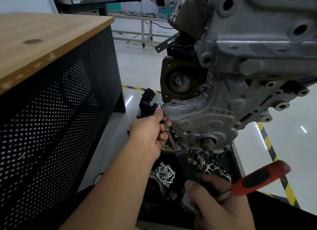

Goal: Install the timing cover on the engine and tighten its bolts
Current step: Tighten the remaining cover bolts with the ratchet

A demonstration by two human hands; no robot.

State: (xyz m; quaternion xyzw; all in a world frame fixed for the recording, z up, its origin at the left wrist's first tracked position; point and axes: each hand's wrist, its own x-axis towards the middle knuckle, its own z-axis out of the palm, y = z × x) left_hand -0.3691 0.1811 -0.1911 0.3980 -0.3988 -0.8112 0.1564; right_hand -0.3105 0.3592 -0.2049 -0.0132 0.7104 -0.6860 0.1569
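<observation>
The timing cover [202,116] sits against the engine [257,46]. The left hand [151,135] pinches the ratchet's extension bar [171,140] to steady it on a bolt; the right hand [221,205] grips the red-handled ratchet [257,180], apparently ready to turn.

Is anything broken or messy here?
Nothing looks broken. The odd bits: loose engine parts lie jumbled in the black tray under the engine, and the wooden tabletop has chipped patches along its front edge. The timing cover sits flat against the engine.
</observation>
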